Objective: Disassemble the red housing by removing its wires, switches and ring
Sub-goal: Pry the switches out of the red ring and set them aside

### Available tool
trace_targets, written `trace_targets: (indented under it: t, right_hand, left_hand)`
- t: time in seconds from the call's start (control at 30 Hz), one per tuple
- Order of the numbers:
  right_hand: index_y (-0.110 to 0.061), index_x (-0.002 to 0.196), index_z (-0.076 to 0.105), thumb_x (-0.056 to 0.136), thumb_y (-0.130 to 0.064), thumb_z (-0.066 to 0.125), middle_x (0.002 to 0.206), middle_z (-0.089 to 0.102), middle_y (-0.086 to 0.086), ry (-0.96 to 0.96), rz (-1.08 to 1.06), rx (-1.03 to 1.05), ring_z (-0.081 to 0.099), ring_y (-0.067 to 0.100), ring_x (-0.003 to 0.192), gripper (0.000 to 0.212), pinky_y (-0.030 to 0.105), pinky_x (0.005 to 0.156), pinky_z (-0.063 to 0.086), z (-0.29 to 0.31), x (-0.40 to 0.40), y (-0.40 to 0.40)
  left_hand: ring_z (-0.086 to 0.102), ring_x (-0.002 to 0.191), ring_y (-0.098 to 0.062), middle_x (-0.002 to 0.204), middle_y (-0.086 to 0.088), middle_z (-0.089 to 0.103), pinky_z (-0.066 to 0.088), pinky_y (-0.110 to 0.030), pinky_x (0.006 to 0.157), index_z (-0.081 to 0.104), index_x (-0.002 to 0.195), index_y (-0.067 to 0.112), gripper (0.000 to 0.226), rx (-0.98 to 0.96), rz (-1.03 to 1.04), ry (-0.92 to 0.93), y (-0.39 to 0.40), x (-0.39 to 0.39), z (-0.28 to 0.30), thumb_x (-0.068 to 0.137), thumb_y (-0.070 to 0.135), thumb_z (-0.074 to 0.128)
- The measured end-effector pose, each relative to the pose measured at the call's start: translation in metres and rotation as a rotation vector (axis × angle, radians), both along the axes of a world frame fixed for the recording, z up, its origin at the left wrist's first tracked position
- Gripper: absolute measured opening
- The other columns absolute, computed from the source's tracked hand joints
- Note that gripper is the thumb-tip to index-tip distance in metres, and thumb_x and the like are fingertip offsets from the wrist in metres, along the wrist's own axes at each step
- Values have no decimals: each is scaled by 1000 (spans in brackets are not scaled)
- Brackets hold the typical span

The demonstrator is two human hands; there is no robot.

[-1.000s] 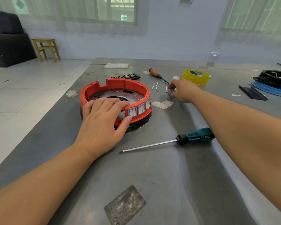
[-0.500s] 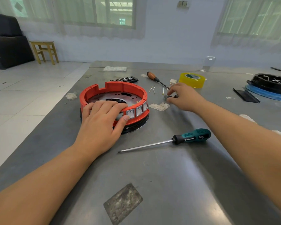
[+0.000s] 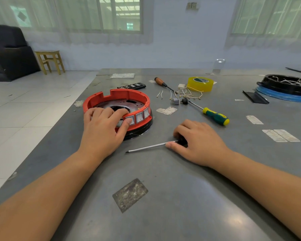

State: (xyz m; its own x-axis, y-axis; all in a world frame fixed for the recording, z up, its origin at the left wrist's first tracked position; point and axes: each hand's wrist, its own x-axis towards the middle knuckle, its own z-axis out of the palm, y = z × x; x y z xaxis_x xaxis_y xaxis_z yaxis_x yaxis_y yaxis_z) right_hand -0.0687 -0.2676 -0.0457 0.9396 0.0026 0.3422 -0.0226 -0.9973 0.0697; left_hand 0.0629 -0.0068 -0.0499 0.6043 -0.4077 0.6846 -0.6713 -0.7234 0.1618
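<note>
Red housing partly stripped: loose wires out, three switches still seated.

The right hand (image 3: 196, 145) curls over the handle of a long screwdriver (image 3: 151, 146) lying on the worktop (image 3: 181, 197); a second ago it was at the wires (image 3: 189, 93) near the yellow tape (image 3: 200, 83). The left hand (image 3: 104, 129) presses spread fingers on the near rim of the red housing (image 3: 116, 103), thumb beside the switches (image 3: 139, 117), as before. Judged from this, wires and one grey switch (image 3: 176, 101) lie removed behind; the ring appears still under the housing.
</note>
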Motion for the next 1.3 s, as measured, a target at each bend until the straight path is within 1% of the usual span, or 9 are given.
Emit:
trace_targets:
  t: [0.07,0.17,0.3,0.5,0.63,0.9,1.07,1.17,1.3]
  right_hand:
    - [-36,93,52,86,-85,21,92,52,-12,16,22,7,52,13,87,59,32,77,43,-2,3,-3]
    - [-36,89,47,87,-83,19,88,51,-13,6,78,-7,50,12,82,55,31,68,38,-1,8,-6]
    - [-31,90,52,92,-77,25,87,54,-11,-32,112,30,52,14,80,53,31,65,37,0,10,-10]
    - [-29,89,58,96,-67,33,83,55,-9,-179,-5,147,53,15,81,47,33,62,39,0,15,-13]
    - [-28,85,60,97,-70,31,79,58,-9,-193,-77,122,55,17,82,52,36,65,47,-1,18,-15]
    - [-29,80,59,94,-74,22,75,61,-11,-225,-107,97,54,16,78,60,32,60,45,-5,18,-16]
    - [-29,78,59,95,-73,28,72,61,-11,-243,-112,89,54,16,78,56,30,55,36,-5,18,-16]
    - [-28,77,59,96,-72,30,66,55,-12,-242,-114,72,53,16,76,56,28,52,30,-6,21,-15]
    - [-26,69,54,93,-77,25,59,47,-11,-264,-127,-27,51,15,67,63,27,49,34,-4,27,-15]
  left_hand:
    - [60,110,-33,102,0,71,33,-50,105,74,120,22,37,-43,-34,23,1,-1,2,102,44,52]
    - [58,118,-28,108,4,74,29,-48,109,75,122,26,37,-88,-76,76,2,-1,3,100,45,53]
    - [53,121,-19,104,13,70,23,-40,110,74,126,33,38,-144,-108,131,3,2,4,99,48,52]
    - [45,113,-5,97,27,62,19,-34,107,74,127,39,38,-197,-143,174,2,6,4,97,50,53]
    - [45,113,-5,101,21,68,18,-33,108,74,126,40,25,-240,-157,182,3,8,4,102,40,67]
    - [48,116,-10,106,18,69,19,-34,108,74,126,39,26,-241,-160,183,3,7,5,101,38,67]
    - [49,112,-9,104,24,66,18,-31,109,71,126,44,27,-275,-185,188,3,5,4,100,37,71]
    - [49,109,-9,101,31,63,19,-32,108,67,117,52,25,-280,-207,190,2,3,5,100,34,71]
    - [48,111,-8,104,37,58,20,-34,107,66,116,52,26,-249,-232,205,3,5,7,99,33,71]
